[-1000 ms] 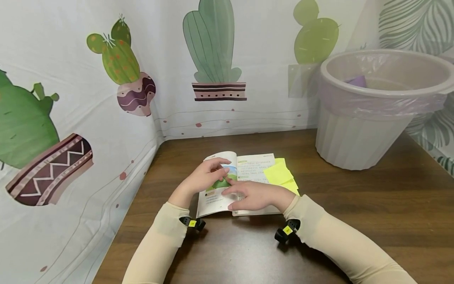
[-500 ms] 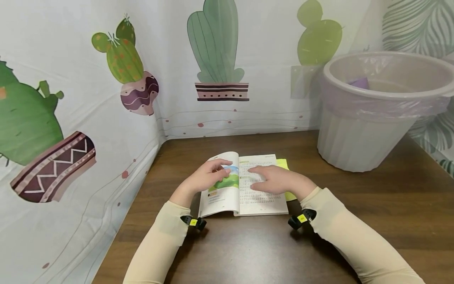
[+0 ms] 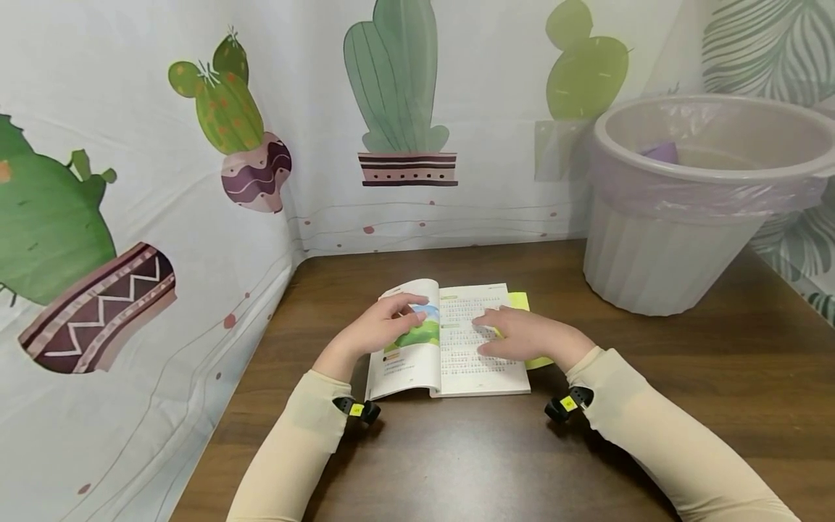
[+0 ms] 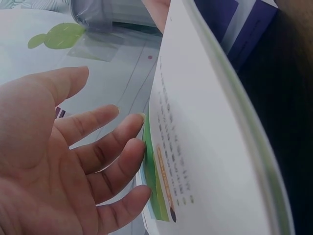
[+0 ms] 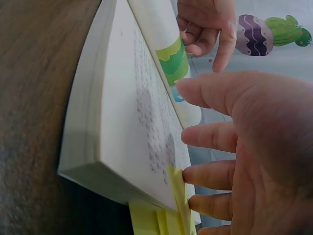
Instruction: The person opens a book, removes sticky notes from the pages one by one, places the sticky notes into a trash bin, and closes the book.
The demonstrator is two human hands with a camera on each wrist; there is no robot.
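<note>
An open book [image 3: 459, 380] lies on the table, a green landscape picture on its left page and lines of print on its right. My left hand [image 3: 375, 326] rests over the left page with relaxed, spread fingers; in the left wrist view its fingertips reach the page beside the picture. Over the right page is my right hand [image 3: 531, 335], fingers loosely extended. Yellow sticky notes [image 5: 146, 218] stick out past the book's right edge. One upright yellow sticky note [image 5: 177, 191] meets the right fingertips, and a sliver of yellow shows between those fingers in the head view.
A pale plastic bin [image 3: 646, 246] with a lilac liner stands at the back right, a purple piece [image 3: 662, 154] inside it. Behind the brown table [image 3: 443, 464] hangs a white cloth [image 3: 496, 80] printed with cacti. Each wrist wears a black strap with a small camera.
My right hand has moved right, from beside the left hand to the right page's outer edge. The yellow notes that lay over that page now show mostly beyond its edge. The left hand stays put.
</note>
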